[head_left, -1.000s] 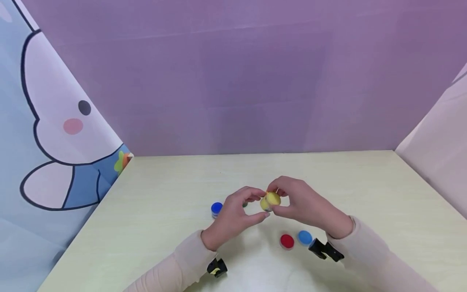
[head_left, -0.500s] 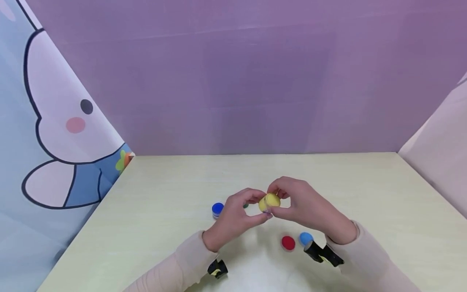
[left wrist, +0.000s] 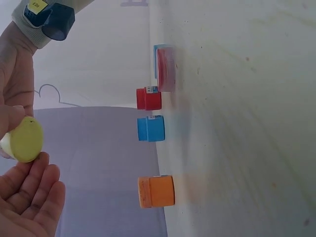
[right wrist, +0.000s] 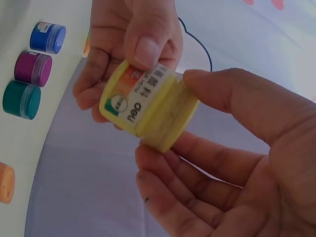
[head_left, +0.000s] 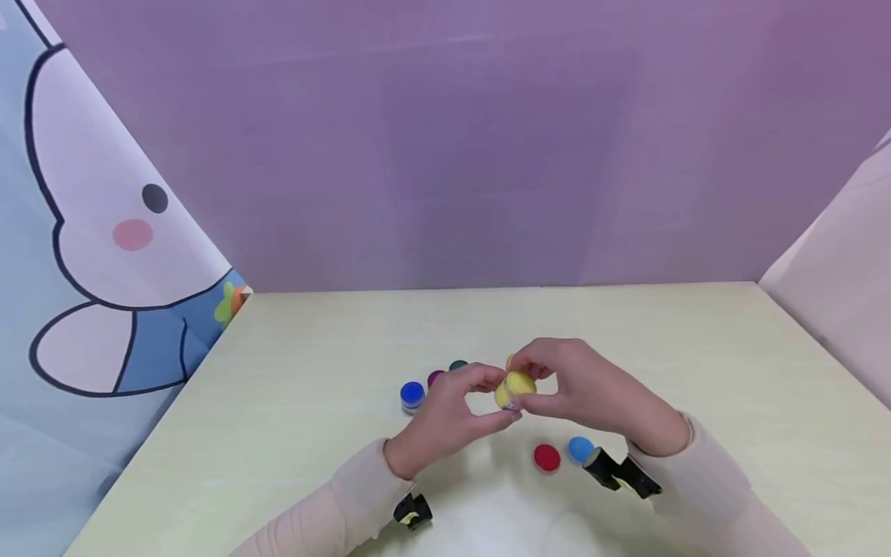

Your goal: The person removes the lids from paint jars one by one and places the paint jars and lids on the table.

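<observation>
Both hands hold a small yellow paint jar above the table, and it is tilted. In the right wrist view the left hand presses its thumb on the printed label, with its fingers behind the jar. The right hand pinches the unlabelled end between thumb and fingertips. The left wrist view shows the round yellow face of the jar between the two hands. In the head view, the left hand and right hand meet at the jar, hiding part of it.
A red jar and a light blue jar stand nearer the person. Blue, purple and green jars form a row by the left hand. An orange jar is partly behind the right fingers.
The yellow jar has turned slightly between the hands, which stay nearly in place. More of the purple and green jars shows past the left hand.
</observation>
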Demonstrator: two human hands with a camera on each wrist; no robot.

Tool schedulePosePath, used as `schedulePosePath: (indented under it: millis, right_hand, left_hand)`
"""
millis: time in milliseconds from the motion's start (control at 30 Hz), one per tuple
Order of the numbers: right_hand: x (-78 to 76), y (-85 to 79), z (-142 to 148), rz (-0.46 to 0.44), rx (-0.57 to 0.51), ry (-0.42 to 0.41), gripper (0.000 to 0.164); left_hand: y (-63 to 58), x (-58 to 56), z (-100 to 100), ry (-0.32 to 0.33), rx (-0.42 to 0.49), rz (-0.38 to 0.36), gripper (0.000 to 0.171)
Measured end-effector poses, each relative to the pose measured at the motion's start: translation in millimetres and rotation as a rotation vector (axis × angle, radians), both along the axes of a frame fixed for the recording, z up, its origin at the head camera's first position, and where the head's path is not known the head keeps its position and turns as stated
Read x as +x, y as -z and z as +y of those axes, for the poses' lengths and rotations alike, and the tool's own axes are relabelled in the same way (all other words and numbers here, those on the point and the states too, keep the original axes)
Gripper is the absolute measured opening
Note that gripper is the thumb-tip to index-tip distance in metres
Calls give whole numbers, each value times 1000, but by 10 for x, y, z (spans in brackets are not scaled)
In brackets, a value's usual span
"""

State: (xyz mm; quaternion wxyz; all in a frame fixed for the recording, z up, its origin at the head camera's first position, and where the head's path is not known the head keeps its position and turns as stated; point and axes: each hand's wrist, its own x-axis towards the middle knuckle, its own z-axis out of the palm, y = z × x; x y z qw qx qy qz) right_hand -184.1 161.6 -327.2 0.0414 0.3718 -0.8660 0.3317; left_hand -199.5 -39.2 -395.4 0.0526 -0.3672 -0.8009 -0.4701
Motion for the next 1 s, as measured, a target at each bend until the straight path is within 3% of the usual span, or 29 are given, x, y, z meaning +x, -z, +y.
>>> schedulePosePath:
  millis: [433, 767, 1000]
  right_hand:
    - [-30, -20, 44, 117, 10, -127, 25]
    - [-17, -9, 92, 96, 47, -233, 34]
    - [-17, -36, 101, 72, 70, -264, 40]
  left_hand:
    - [-15, 12, 8, 44, -21, -27, 35]
    - [16, 36, 4, 60, -9, -74, 35]
    - [32, 28, 7, 67, 4, -58, 34]
